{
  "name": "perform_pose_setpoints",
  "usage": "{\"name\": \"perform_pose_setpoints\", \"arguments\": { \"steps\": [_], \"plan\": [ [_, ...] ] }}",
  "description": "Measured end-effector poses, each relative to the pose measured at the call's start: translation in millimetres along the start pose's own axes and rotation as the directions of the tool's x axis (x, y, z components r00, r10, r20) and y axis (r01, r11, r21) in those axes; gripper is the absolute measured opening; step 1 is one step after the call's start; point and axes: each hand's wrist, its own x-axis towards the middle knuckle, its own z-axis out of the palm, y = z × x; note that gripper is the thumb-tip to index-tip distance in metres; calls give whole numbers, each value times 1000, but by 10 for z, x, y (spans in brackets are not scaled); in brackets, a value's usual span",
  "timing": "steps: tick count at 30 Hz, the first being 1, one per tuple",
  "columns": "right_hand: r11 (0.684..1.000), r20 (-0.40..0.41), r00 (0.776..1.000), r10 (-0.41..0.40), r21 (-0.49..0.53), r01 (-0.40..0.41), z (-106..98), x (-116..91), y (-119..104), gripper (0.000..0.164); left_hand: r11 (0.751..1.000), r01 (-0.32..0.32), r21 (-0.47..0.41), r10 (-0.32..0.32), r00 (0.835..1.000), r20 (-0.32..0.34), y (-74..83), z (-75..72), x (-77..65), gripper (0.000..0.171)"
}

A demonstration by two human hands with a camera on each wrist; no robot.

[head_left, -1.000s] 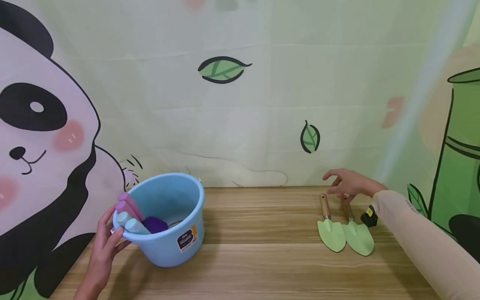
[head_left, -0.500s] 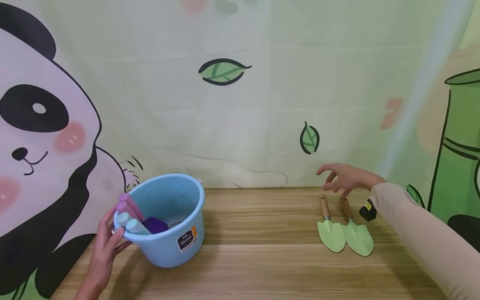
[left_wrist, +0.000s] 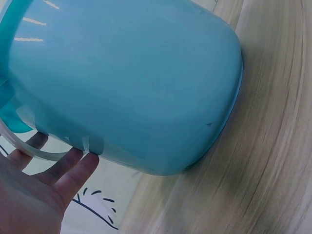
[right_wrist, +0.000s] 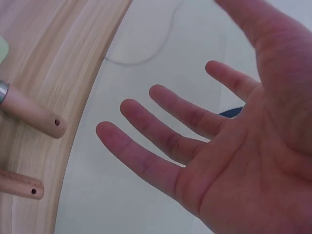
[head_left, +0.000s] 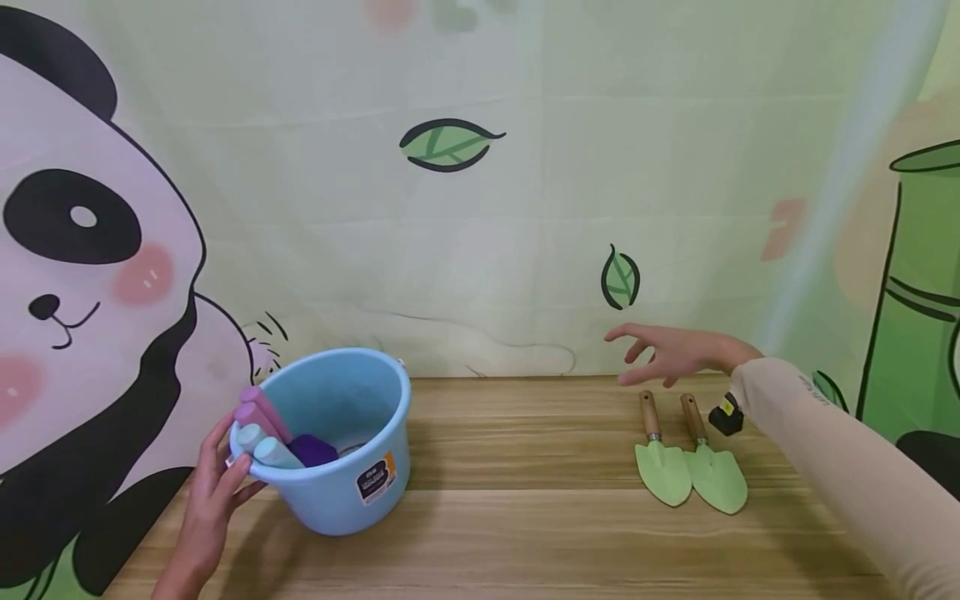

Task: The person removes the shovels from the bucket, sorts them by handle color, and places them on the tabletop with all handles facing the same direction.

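Observation:
A light blue plastic bucket (head_left: pixel 337 500) stands at the left of the wooden table, tilted slightly in the head view. My left hand (head_left: pixel 206 500) grips its left rim, thumb over the edge and fingers on the outer wall beside the pale bucket handle (left_wrist: pixel 44 155). Pink (head_left: pixel 258 410) and light blue rod-like ends (head_left: pixel 276 452) lean on that rim, with a dark purple piece (head_left: pixel 315 450) inside; their lower parts are hidden. My right hand (head_left: pixel 675 352) hovers with spread fingers, holding nothing, above and behind two green trowels (head_left: pixel 663 475) with wooden handles.
The trowels lie side by side, blades toward me, on the wooden tabletop (head_left: pixel 525 517). A printed cloth backdrop (head_left: pixel 510 250) rises along the table's back edge. Near my right wrist is a small black device (head_left: pixel 726 414) with a yellow label.
My right hand has moved left and slightly up, away from the trowel handles, with its fingers spreading. The left hand and bucket have stayed in place.

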Motion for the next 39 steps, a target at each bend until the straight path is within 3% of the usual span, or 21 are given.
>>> {"name": "perform_pose_setpoints", "arguments": {
  "steps": [18, 39],
  "plan": [
    [997, 22, 997, -73, -30, 73, 80, 94, -300, 83, 1000, -25, -13, 25, 1000, 4, -18, -5, -2, 60],
    [986, 55, 991, -119, -110, 125, -52, 145, -817, 87, 1000, -12, 3, 12, 1000, 10, -13, -14, 9, 60]
  ]
}}
